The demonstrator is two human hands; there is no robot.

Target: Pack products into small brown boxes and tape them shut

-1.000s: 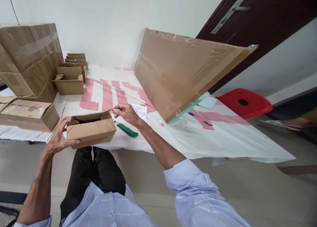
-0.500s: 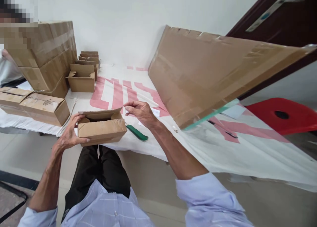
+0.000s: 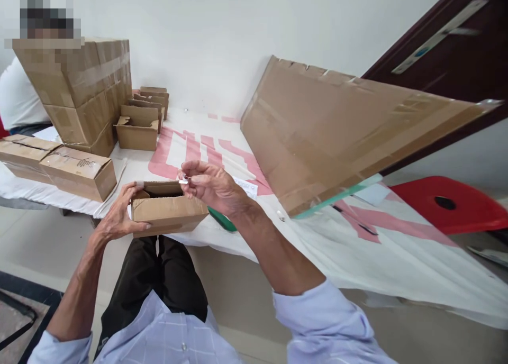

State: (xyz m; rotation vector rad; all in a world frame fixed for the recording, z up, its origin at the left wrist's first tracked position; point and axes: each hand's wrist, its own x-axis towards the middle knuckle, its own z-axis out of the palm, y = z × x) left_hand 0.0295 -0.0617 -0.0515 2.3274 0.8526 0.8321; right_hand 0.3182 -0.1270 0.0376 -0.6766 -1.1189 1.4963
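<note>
A small open cardboard box (image 3: 169, 211) stands at the table's front edge, its back flap raised. My left hand (image 3: 121, 214) grips the box's left end, with the thumb along the front and the fingers behind. Above the box's right side is my right hand (image 3: 210, 187), its fingertips pinching a small shiny, whitish piece (image 3: 183, 181) whose kind I cannot make out. A green-handled tool (image 3: 222, 219) lies on the cloth to the right of the box, partly hidden by my right wrist.
Taped cartons (image 3: 87, 94) are stacked at the left, with closed boxes (image 3: 79, 168) before them. Open boxes (image 3: 137, 128) line up behind. A large cardboard panel (image 3: 337, 136) leans at the right beside a red stool (image 3: 448, 202). A person (image 3: 24, 97) sits beyond the stack.
My right hand has moved left, from beside the box to over its right side, and the small shiny piece now shows in its fingers. My left hand still holds the box.
</note>
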